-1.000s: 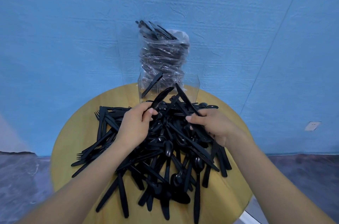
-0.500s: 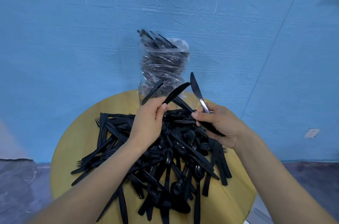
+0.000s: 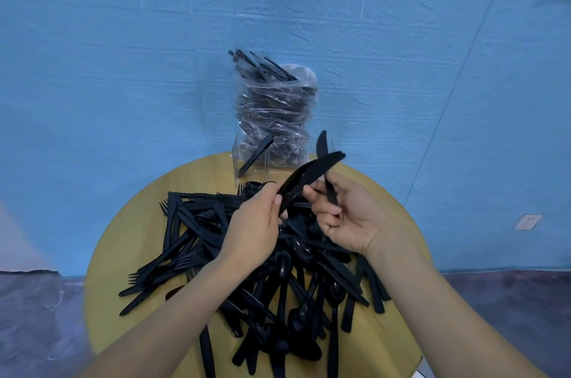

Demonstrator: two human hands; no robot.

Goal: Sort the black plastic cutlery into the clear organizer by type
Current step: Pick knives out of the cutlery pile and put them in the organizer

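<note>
A big heap of black plastic cutlery covers the round wooden table: forks at the left, spoons and knives in the middle and right. My left hand grips a black knife by its handle, blade pointing up right. My right hand holds a second black knife upright, its fingers touching the first knife. Behind stands the clear organizer; one black piece leans in its left compartment.
A clear plastic bag stuffed with black cutlery stands in or behind the organizer against the blue wall. The table's edge curves close on both sides, with grey floor below. A white wall socket is at the right.
Both hands rose out of the heap, each with a knife. They have come together above the pile, and the left knife now lies across the right hand's fingers.
</note>
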